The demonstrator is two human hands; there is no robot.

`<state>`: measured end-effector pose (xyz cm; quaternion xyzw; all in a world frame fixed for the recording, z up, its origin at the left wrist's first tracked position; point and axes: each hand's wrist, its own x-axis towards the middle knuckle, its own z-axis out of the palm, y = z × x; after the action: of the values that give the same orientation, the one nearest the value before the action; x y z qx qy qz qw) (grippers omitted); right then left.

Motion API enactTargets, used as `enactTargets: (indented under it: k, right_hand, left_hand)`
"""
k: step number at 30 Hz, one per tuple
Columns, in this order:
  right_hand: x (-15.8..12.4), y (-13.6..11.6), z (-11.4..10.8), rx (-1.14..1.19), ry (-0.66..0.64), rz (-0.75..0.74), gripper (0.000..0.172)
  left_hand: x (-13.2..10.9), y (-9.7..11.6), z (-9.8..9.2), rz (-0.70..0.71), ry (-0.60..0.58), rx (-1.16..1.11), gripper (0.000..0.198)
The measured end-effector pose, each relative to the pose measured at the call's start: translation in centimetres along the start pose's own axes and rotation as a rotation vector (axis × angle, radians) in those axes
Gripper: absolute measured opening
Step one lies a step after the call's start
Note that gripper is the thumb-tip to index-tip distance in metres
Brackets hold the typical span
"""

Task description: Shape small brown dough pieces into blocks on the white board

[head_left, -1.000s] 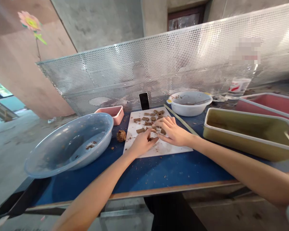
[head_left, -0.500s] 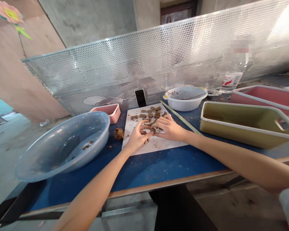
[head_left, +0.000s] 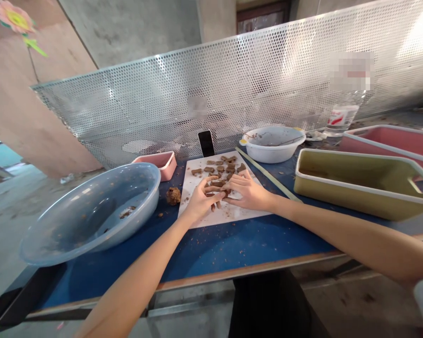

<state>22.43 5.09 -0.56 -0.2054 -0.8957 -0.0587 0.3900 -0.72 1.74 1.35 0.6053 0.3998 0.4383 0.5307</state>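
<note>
Over a white board [head_left: 204,220] strewn with crumbs, my left hand [head_left: 200,201] and my right hand [head_left: 249,192] meet at the fingertips. Between them is a small brown clay-like piece [head_left: 218,193], pinched by the left thumb and fingers and by the right fingers. Part of it is hidden behind the fingers. Several short brown clay-like pieces [head_left: 209,169] lie on the board just beyond my hands. A rough brown lump [head_left: 173,195] rests on the blue table to the left of the board.
A large blue basin [head_left: 141,220] stands left, a small pink box [head_left: 168,167] behind it. A phone [head_left: 206,143] leans against the perforated metal screen [head_left: 169,103]. Rightward are a pale strip [head_left: 268,174], white basin [head_left: 275,152], olive bin [head_left: 352,199], pink bin [head_left: 384,134] and bottle [head_left: 341,119].
My right hand has shifted slightly down and its fingers have drawn in, so more of the pieces behind it show. My left hand stays nearly in place.
</note>
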Motion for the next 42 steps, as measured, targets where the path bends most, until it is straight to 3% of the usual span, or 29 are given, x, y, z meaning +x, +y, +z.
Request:
enactTargets:
  k: [9, 16, 22, 27, 33, 39, 42]
  right_hand:
    - [0.4, -0.3, -0.5, 0.024, -0.033, -0.008, 0.028]
    - [0.1, 0.6, -0.3, 0.005, -0.075, 0.022, 0.045]
    - [0.0, 0.5, 0.1, -0.02, -0.058, 0.005, 0.029]
    - [0.2, 0.1, -0.2, 0.006, -0.068, 0.054, 0.022]
    - [0.3, 0.1, -0.3, 0.019, -0.171, 0.081, 0.048]
    - [0.1, 0.1, 0.2, 0.064, -0.134, 0.016, 0.025]
    - [0.1, 0.0, 0.1, 0.073, -0.149, -0.015, 0.024]
  left_hand:
    - [0.2, 0.1, -0.2, -0.014, -0.017, -0.101, 0.098]
    - [0.2, -0.1, -0.1, -0.021, 0.025, -0.118, 0.087]
    - [0.4, -0.3, 0.2, -0.016, 0.065, -0.103, 0.075]
    - [0.3, -0.1, 0.1, -0.033, 0.184, -0.126, 0.048]
    - [0.6, -0.1, -0.5, 0.015, 0.272, -0.12, 0.039]
    - [0.6, 0.1, -0.4, 0.03, 0.307, -0.121, 0.035]
    - [0.5, 0.1, -0.4, 0.037, 0.323, -0.128, 0.033]
